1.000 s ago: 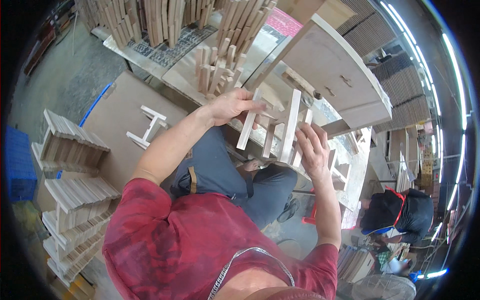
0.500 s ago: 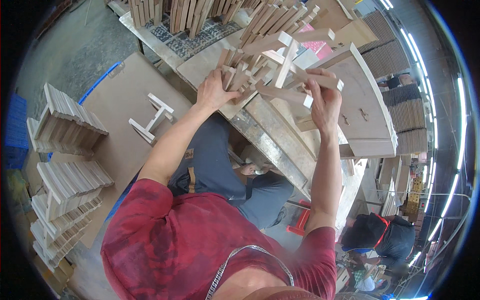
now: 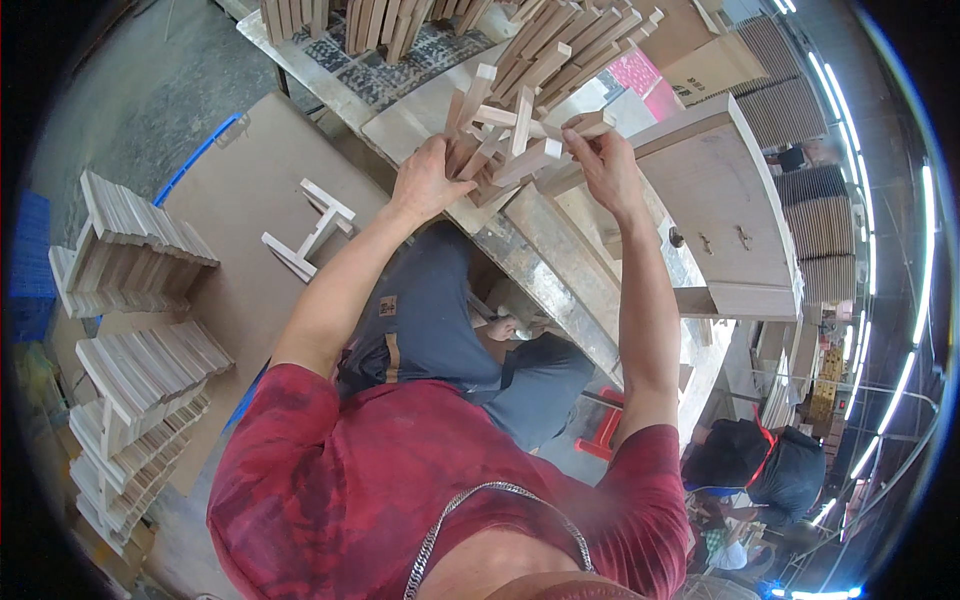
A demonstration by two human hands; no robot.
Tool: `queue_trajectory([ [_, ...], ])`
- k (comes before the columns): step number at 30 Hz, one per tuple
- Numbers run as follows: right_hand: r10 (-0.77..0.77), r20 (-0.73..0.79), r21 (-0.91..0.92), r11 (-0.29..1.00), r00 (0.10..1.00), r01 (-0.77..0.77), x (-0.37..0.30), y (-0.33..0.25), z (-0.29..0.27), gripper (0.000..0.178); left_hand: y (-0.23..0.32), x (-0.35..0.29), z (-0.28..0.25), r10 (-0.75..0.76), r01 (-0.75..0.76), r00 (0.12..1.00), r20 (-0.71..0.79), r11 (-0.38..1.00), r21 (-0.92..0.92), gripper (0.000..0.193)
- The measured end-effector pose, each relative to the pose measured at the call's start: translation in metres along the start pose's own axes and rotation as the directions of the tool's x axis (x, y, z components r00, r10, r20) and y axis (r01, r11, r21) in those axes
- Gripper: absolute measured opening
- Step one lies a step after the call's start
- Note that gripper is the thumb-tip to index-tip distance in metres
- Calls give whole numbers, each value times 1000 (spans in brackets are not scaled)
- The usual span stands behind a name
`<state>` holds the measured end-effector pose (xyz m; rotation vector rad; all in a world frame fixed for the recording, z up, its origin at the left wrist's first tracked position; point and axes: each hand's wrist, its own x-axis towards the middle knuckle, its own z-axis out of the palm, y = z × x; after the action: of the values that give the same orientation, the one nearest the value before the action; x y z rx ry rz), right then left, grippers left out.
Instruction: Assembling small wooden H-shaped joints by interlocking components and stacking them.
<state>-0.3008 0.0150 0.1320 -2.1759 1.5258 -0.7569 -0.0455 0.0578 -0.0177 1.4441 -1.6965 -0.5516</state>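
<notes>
My right hand (image 3: 607, 168) is closed on one end of a pale wooden H-shaped frame (image 3: 522, 122), its thumb and fingers pinching a bar end. This frame lies tilted over a cluster of similar wooden pieces (image 3: 478, 160) at the corner of the workbench. Around the near left side of that cluster my left hand (image 3: 428, 182) is wrapped, thumb toward me and fingers partly hidden behind the wood. Where the held frame meets the cluster, overlapping bars hide the contact.
A single H-shaped frame (image 3: 312, 232) lies on the brown board (image 3: 262, 170) at left, beside stacked frames (image 3: 150, 365). Bundled sticks (image 3: 385, 30) stand on the far table. A curved wooden panel (image 3: 715, 180) rises at right. Another person (image 3: 765, 465) is at lower right.
My right hand has moved left and away from me, lowering the H-shaped frame toward the cluster. My left hand has stayed on the cluster.
</notes>
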Motion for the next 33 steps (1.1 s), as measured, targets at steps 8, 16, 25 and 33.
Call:
queue_trajectory([
  [8,-81,-141,334,934,987,124,15,-32,-26,31,9,3,-6,-90,89,989,120,996,12,81],
  [16,-55,-407,319,927,912,198,-41,-49,-29,20,7,-2,-7,-66,71,993,99,996,-49,90],
  [25,270,-381,461,885,884,-72,-201,-7,-19,17,-63,11,-8,-16,-60,987,-163,889,-453,57],
  [33,476,-290,362,858,830,-365,-268,43,17,19,-26,89,-35,27,58,956,291,959,-279,34],
])
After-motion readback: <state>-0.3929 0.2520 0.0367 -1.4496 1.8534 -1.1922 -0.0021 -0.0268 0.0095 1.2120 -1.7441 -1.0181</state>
